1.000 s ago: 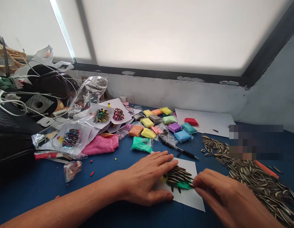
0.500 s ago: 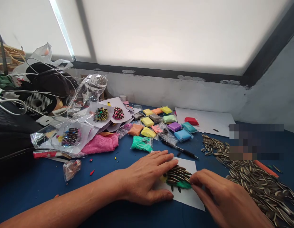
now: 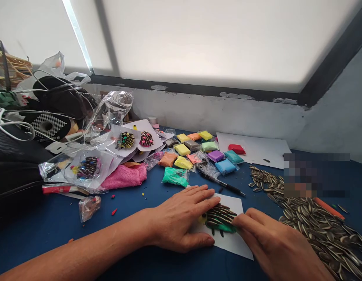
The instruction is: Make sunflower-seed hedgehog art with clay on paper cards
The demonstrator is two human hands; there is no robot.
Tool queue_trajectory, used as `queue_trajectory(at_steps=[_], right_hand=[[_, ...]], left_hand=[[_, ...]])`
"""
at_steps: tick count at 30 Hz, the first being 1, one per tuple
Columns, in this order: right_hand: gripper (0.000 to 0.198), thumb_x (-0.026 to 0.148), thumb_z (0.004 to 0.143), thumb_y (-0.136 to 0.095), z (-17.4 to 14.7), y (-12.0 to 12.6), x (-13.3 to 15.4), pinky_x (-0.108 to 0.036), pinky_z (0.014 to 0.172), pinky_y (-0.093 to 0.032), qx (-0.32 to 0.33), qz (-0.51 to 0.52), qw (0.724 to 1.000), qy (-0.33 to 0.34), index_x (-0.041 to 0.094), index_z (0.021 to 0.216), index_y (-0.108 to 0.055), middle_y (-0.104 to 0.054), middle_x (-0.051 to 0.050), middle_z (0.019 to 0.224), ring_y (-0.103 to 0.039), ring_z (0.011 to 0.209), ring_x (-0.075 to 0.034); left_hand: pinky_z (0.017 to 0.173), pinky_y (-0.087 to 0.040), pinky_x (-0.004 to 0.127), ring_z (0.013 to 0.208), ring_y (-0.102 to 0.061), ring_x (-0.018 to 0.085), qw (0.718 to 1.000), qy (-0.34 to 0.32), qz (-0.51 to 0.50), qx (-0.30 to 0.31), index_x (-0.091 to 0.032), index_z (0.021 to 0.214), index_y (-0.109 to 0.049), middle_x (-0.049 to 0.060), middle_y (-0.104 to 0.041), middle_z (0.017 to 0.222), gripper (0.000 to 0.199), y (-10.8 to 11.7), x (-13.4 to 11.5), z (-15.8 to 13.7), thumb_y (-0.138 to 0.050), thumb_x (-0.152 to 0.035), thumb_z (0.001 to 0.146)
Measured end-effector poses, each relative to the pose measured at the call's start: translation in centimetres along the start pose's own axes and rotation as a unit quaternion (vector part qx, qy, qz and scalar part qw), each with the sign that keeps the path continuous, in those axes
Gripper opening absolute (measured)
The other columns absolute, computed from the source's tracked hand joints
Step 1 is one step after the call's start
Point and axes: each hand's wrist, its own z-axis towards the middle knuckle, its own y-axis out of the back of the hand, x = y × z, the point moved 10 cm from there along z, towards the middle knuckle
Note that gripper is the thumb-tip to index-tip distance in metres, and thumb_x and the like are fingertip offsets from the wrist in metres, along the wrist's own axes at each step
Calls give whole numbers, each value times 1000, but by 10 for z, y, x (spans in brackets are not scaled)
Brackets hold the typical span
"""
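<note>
Left hand (image 3: pixel 181 222) spread flat on white paper sheet (image 3: pixel 236 246), right hand (image 3: pixel 267 236) bunched, can't tell on what, at seed-studded green clay (image 3: pixel 226 228) between them, probably squishy, so grab paper edges.

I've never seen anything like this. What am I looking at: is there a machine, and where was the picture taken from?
No machine here: just a person's bare hands, seen by a camera worn on their head, looking forward and down. On the blue table lie colourful packets, a pen and a pile of striped seeds. The left hand rests on white paper. The right hand pinches at the edge of a green shape covered partly with seeds; whether its fingertips hold one is hidden.
</note>
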Motion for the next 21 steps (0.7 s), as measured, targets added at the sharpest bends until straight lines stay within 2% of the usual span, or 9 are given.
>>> queue_trajectory(at_steps=[7,13,17,21], right_hand=[[23,10,92,-43,-1,5,9,-18,45,-42,-23,-53,998,22,27,86,-56,-59,3,71,-62,51,-11],[25,4,84,-44,0,3,13,-20,41,-38,-41,-80,995,39,27,78,-52,-56,3,67,-59,45,-11],[22,16,96,-45,1,10,12,-22,45,-42,-43,-52,998,13,27,81,-56,-61,4,69,-65,51,-12],[29,32,101,-41,2,36,-7,-25,43,-44,-86,-31,995,-27,27,80,-59,-65,3,67,-65,48,-14]], left_hand=[[121,-21,53,150,-21,34,1000,4,-11,-4,-21,155,-30,14,-31,160,81,1,0,0,-62,-53,88],[122,-20,52,151,-20,32,1000,7,-2,6,-18,156,-30,14,-29,161,81,-1,0,0,-60,-53,89],[121,-21,53,150,-21,33,1000,13,-3,7,-18,155,-30,14,-29,161,81,-1,0,0,-60,-53,89],[121,-21,53,150,-22,34,1000,11,-6,4,-17,155,-31,14,-29,160,80,1,-2,1,-60,-53,89]])
